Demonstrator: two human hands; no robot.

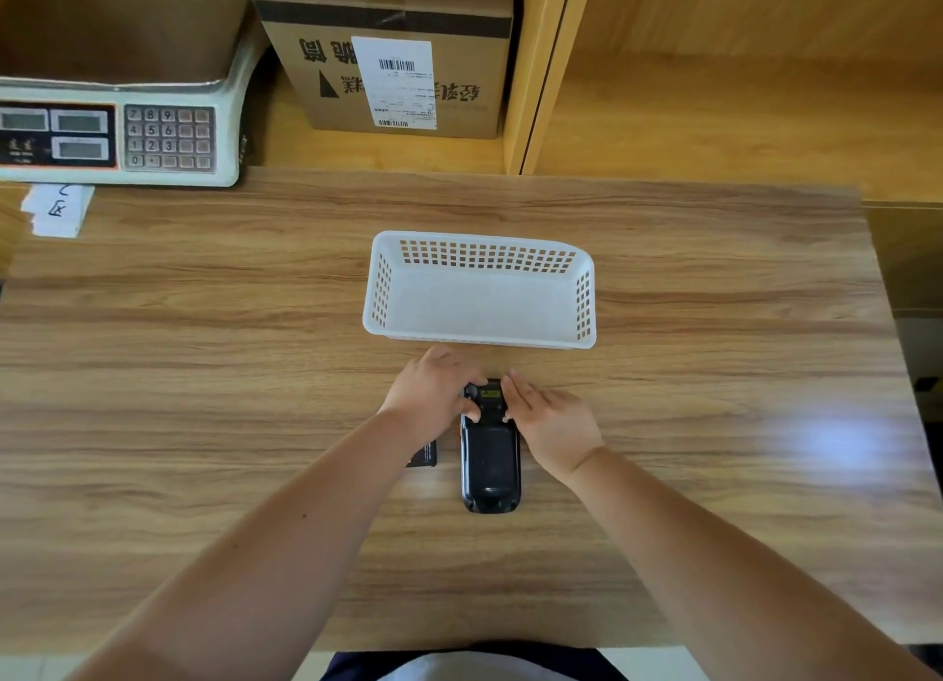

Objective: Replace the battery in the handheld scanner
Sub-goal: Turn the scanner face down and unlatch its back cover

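The black handheld scanner (490, 461) lies face down on the wooden table, its long axis pointing away from me. My left hand (433, 392) rests on its far end from the left, fingertips on the back near a round part. My right hand (553, 423) touches the same far end from the right, fingers flat and together. A dark flat battery (423, 455) lies on the table just left of the scanner, mostly hidden under my left wrist. The scanner's back cover looks closed.
A white perforated plastic basket (380, 292) stands just beyond the scanner and has nothing in it. A weighing scale (168, 139) and a paper slip (58, 211) are at the far left. A cardboard box (393, 68) sits on the shelf behind.
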